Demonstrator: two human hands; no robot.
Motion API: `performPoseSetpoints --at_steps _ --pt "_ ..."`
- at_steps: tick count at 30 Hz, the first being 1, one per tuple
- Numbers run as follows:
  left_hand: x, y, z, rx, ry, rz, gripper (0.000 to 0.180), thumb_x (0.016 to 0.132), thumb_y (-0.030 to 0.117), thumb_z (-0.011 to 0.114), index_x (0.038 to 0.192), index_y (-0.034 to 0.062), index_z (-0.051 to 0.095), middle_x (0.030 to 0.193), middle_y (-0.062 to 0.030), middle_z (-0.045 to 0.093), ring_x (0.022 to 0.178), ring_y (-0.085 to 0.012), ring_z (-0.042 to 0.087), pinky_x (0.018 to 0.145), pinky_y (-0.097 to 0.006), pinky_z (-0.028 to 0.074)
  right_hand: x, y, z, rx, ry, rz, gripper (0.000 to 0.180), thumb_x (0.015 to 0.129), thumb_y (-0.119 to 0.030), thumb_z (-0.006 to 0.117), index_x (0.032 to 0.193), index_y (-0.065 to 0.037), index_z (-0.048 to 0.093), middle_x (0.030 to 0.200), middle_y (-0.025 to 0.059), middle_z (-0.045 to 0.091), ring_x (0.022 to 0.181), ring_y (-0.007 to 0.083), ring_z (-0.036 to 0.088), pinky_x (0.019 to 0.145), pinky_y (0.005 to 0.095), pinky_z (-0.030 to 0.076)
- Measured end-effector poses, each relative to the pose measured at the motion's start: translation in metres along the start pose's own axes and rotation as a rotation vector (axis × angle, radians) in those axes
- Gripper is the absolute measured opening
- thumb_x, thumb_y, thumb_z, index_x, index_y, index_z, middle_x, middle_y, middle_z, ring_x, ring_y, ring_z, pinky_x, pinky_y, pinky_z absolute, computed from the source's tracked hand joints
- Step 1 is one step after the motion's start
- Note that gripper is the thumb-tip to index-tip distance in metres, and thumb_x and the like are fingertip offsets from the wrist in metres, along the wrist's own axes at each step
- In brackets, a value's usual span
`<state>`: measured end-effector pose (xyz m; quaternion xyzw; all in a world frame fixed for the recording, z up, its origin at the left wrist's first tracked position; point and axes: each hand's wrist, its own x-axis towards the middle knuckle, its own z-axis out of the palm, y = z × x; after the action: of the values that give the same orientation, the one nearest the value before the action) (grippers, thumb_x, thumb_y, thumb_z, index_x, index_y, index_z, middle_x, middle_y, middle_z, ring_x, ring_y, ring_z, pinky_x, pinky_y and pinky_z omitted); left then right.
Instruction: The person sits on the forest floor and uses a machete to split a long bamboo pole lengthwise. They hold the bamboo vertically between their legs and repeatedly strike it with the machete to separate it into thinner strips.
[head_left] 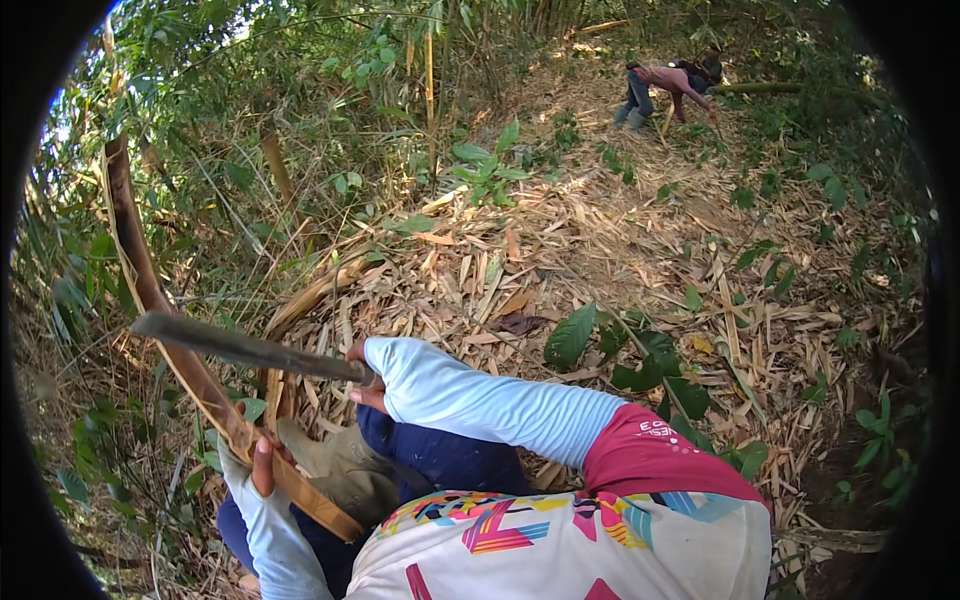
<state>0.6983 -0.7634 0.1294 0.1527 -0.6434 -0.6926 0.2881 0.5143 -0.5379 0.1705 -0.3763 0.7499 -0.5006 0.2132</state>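
Note:
My right hand (368, 383) is closed around the handle of a machete (250, 348), whose dark blade points left. The blade passes across a long split bamboo piece (215, 398), hollow side showing; whether they touch I cannot tell. My left hand (262, 468) grips this bamboo near its lower end, thumb up along it. The piece slants from beside my legs up to the far left, its upper part brown inside. Light blue sleeves cover both my forearms. Below the hands are my dark blue trousers (450, 455) and an olive boot (345, 465).
Dry bamboo leaves and litter (480, 290) cover the ground. Leafy green plants (645, 360) grow right of my arm. A cut bamboo stump (280, 170) and dense thicket stand at left. Far off at upper right, another person (665, 82) bends toward the ground.

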Motion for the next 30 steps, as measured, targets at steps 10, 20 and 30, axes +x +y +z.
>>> performPoseSetpoints --at_steps 10,20,30 --pt "0.012 -0.044 -0.05 -0.007 0.146 -0.097 0.064 0.079 0.015 0.076 0.132 0.0032 0.041 0.086 -0.0084 0.059 0.069 -0.0187 0.061 0.058 -0.031 0.053 0.013 0.005 0.026 -0.353 -0.079 0.071 0.047 0.077 -0.037 0.076 0.108 -0.003 0.064 0.089 0.0201 0.067 0.085 0.0362 0.066 0.076 0.0416 0.052" --pt "-0.001 0.039 -0.091 -0.218 0.051 -0.113 0.091 0.063 0.01 0.088 0.138 0.0048 0.037 0.091 -0.0071 0.06 0.081 -0.0154 0.06 0.073 -0.028 0.051 0.013 -0.009 0.11 -0.097 -0.081 0.088 0.023 0.078 -0.012 0.078 0.088 -0.004 0.06 0.072 0.0009 0.058 0.064 0.0083 0.052 0.06 0.0248 0.045" --pt "-0.063 0.044 -0.144 -0.289 0.108 -0.116 0.098 0.056 0.025 0.096 0.133 0.0035 0.039 0.109 -0.002 0.054 0.093 -0.0115 0.055 0.08 -0.025 0.047 0.015 -0.047 0.163 -0.425 -0.39 -0.1 0.025 0.072 -0.012 0.08 0.086 -0.002 0.062 0.069 0.0108 0.061 0.058 0.0208 0.059 0.055 0.0305 0.047"
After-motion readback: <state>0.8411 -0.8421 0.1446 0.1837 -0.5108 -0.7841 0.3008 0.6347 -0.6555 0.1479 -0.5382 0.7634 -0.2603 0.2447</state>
